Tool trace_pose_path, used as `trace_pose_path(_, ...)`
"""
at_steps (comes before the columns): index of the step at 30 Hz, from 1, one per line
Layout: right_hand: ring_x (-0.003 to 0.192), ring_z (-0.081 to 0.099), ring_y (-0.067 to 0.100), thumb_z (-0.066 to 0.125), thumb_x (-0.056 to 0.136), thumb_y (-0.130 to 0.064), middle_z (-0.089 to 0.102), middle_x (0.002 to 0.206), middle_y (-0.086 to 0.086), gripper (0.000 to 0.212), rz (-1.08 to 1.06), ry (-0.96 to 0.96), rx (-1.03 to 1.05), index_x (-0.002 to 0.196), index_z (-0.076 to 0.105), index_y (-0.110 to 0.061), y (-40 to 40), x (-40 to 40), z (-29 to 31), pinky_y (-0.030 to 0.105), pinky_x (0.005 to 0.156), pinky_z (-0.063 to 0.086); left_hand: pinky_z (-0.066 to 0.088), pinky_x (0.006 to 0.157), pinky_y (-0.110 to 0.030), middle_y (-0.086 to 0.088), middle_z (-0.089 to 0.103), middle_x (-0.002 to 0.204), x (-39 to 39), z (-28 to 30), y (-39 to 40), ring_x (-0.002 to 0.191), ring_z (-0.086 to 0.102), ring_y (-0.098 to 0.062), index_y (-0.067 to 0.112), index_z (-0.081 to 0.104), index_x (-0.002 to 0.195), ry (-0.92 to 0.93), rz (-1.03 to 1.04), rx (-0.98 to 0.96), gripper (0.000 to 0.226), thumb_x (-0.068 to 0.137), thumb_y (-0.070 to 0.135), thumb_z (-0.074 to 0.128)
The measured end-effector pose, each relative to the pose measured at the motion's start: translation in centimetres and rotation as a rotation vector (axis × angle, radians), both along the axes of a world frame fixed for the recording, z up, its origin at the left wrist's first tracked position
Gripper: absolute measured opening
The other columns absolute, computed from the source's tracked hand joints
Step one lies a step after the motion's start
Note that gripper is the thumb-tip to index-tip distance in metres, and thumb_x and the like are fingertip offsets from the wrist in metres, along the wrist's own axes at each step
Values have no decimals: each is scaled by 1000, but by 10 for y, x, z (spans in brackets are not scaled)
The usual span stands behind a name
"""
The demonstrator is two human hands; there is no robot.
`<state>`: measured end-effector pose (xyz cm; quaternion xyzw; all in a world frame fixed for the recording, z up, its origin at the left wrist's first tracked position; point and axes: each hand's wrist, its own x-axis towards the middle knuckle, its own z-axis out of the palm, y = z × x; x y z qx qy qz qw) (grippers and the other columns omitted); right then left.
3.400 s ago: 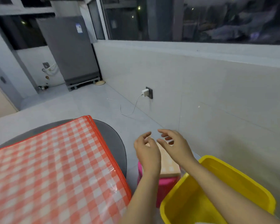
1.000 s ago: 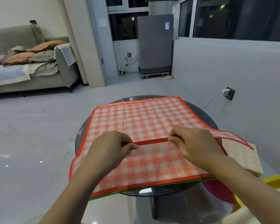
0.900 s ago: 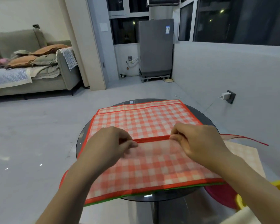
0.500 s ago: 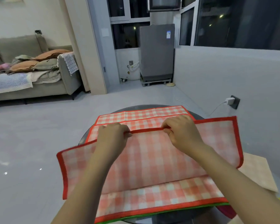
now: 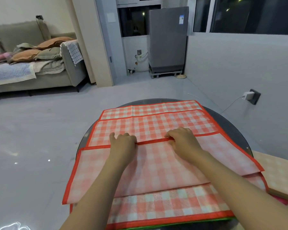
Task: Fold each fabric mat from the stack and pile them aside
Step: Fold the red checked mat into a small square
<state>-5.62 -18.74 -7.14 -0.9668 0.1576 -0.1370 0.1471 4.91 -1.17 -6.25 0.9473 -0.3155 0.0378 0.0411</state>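
Note:
A stack of red-and-white checked fabric mats [image 5: 156, 127] with red borders lies on a round dark glass table [image 5: 236, 128]. The top mat [image 5: 156, 170] is doubled over toward the far side, its pale underside up. My left hand [image 5: 123, 143] and my right hand [image 5: 183, 140] pinch its red hem, about a hand's width apart, and hold it down on the checked surface in the middle of the stack. A green edge shows beneath the stack at the near side.
A folded pale checked mat [image 5: 279, 176] lies on a stool at the right, beside the table. A charger is plugged into a wall socket [image 5: 253, 97] at the right. A grey fridge [image 5: 166, 42] stands ahead, a sofa [image 5: 32, 63] at far left.
I turned from the stool to the table. Both hands took the near hem of the top mat, lifted it and carried it away from me, then laid it down on the stack.

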Motion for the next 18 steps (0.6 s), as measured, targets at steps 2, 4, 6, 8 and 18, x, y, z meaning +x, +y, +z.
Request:
trace_pose_path(2,122,45,16,50,94,-18,57,128,-9,34,11,-7,-26,127,55,-27,5,-3,1,32,107,26,14,114,-51,-1,59,114,-6,0,-1,111,52,-23,22,56,121,-34,15,1,29,95,22,44)
trace_pose_path(4,127,41,14,46,95,-17,52,134,-10,38,25,-35,-35,132,50,-27,16,-10,2,29,109,23,21,112,-45,-2,52,130,-21,-1,-2,121,46,-24,22,47,132,-68,-6,-61,36,96,22,44)
trace_pose_path(6,131,37,13,39,98,-24,47,140,-8,38,69,-37,-36,135,46,-26,31,-19,0,27,110,20,32,105,-38,-3,52,133,-43,-7,0,121,48,-25,18,50,131,-63,-73,-206,37,97,24,39)
trace_pose_path(8,138,28,12,30,101,-30,35,149,-7,42,88,12,-10,142,37,-26,46,-30,-5,25,113,14,34,106,-36,-10,48,140,-66,-14,4,128,44,-30,12,49,134,19,-115,-264,45,97,28,28)
trace_pose_path(18,143,-17,9,6,98,-48,-14,156,-10,53,38,309,-77,147,-8,-36,36,-69,-25,33,116,-11,-13,117,-48,4,-22,156,-85,-41,19,143,-23,-18,32,-14,149,156,-86,17,57,97,49,4)
